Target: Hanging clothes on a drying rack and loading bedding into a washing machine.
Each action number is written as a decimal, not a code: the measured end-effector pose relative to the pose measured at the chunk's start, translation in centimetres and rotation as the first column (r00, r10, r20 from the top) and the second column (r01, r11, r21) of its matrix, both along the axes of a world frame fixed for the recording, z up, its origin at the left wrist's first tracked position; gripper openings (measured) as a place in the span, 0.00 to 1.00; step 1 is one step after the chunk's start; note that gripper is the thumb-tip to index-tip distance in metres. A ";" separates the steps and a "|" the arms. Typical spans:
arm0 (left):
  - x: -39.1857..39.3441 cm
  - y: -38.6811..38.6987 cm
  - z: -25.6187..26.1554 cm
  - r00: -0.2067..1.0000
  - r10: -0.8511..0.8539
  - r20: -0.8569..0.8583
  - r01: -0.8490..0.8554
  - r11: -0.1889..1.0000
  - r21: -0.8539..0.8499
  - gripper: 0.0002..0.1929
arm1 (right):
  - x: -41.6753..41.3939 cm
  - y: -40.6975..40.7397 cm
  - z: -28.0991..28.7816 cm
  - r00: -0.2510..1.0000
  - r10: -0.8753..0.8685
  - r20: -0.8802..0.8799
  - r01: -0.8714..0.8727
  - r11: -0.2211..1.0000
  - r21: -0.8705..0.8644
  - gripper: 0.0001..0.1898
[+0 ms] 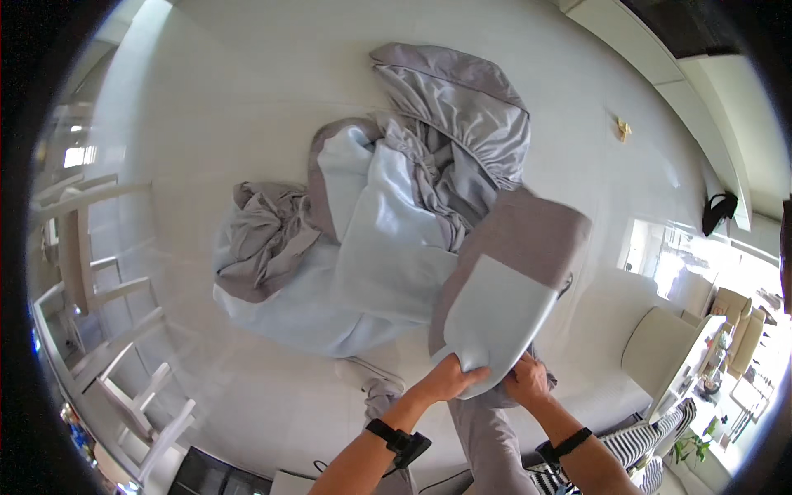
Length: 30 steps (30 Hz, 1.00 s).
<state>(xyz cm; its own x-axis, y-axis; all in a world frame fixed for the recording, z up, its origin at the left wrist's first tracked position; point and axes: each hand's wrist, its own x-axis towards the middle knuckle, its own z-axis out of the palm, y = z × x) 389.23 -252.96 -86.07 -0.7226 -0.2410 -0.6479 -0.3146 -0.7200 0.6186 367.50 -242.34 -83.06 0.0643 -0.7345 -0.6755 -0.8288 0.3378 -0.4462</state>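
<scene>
A smooth folded fabric panel (495, 312), pale blue-grey with a mauve-grey border, stands up in front of me above my bent leg. My left hand (450, 378) grips its lower left edge, with the thumb pressed on the pale face. My right hand (528, 378) holds the lower right edge, and some of its fingers are hidden behind the cloth. Beyond it a crumpled fitted bed sheet (390, 247) in the same colours spreads over the floor. Its gathered skirt (458, 111) puffs up at the far side. Whether panel and sheet are one piece I cannot tell.
White chairs (142, 383) line the left side. On the glossy tiled floor (247, 93), a small yellowish scrap (623, 130) lies at right, and a black item (719, 212) rests near the cabinet base. A striped cloth (649, 433) is at lower right.
</scene>
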 end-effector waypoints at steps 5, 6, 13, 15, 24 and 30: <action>4.1 0.0 -1.5 0.991 0.132 -0.019 -0.129 0.984 0.125 0.30 | 3.4 -3.6 2.4 0.952 -0.294 -0.084 0.286 0.954 -0.095 0.28; 4.4 0.1 -1.4 0.976 0.216 0.021 -0.215 0.949 0.231 0.30 | 4.1 -4.3 2.7 0.955 -0.286 -0.083 0.280 0.956 -0.083 0.28; 3.9 -1.7 1.9 0.986 -0.145 -0.079 0.160 0.955 0.248 0.27 | 5.1 -7.6 1.5 0.965 0.260 0.015 -0.253 0.949 -0.186 0.17; 4.4 -2.2 1.7 0.970 -0.169 -0.176 0.206 0.954 0.220 0.29 | 3.8 -7.5 1.2 0.963 0.270 0.000 -0.266 0.948 -0.176 0.12; 14.3 -11.2 -13.7 0.596 0.515 0.616 0.365 0.510 -0.779 0.64 | -0.8 -2.8 5.9 0.988 0.151 0.017 -0.152 0.982 0.115 0.21; 10.9 -19.2 -20.2 0.412 0.305 0.859 0.555 0.663 -0.502 0.63 | -2.9 -0.8 4.6 0.993 -0.115 0.003 0.115 0.989 0.090 0.22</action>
